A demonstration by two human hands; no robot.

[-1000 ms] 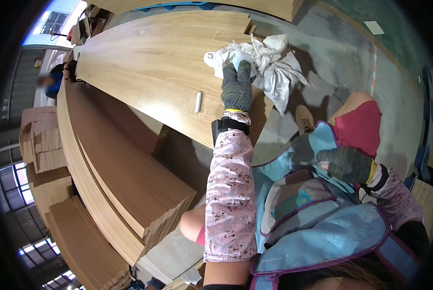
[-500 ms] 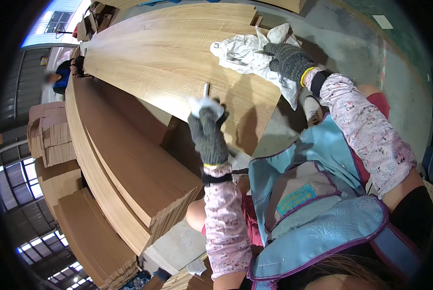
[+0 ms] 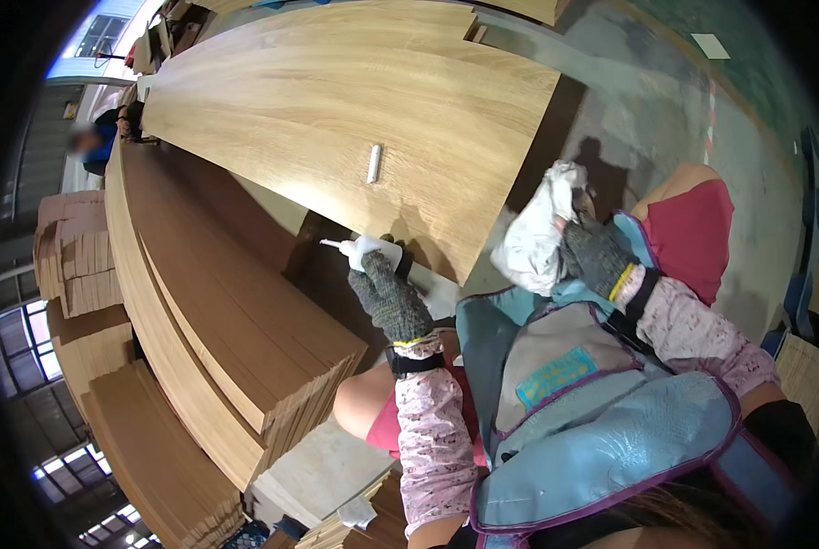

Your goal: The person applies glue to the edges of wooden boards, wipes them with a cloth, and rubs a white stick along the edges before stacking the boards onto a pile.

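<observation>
Dark knitted gloves cover both my hands. My left hand (image 3: 390,300) is closed round a white squeeze bottle (image 3: 362,249) whose thin nozzle points left, just off the near edge of the wood-grain board (image 3: 336,101). In my right hand (image 3: 596,254) is a bunched white cloth (image 3: 538,229), held close to my apron, off the board's right end. On the board lies a short white cylinder (image 3: 374,165), perhaps a marker; neither hand touches it.
To the left, a long stack of boards (image 3: 245,302) runs away from me, with more stacked panels (image 3: 153,439) beyond it. Another person (image 3: 107,137) stands at the far left end. My blue apron (image 3: 602,448) covers my lap.
My right hand has drawn the cloth off the board toward my body, bunching it up. My left hand has pulled back slightly with the bottle, its nozzle now turned left.
</observation>
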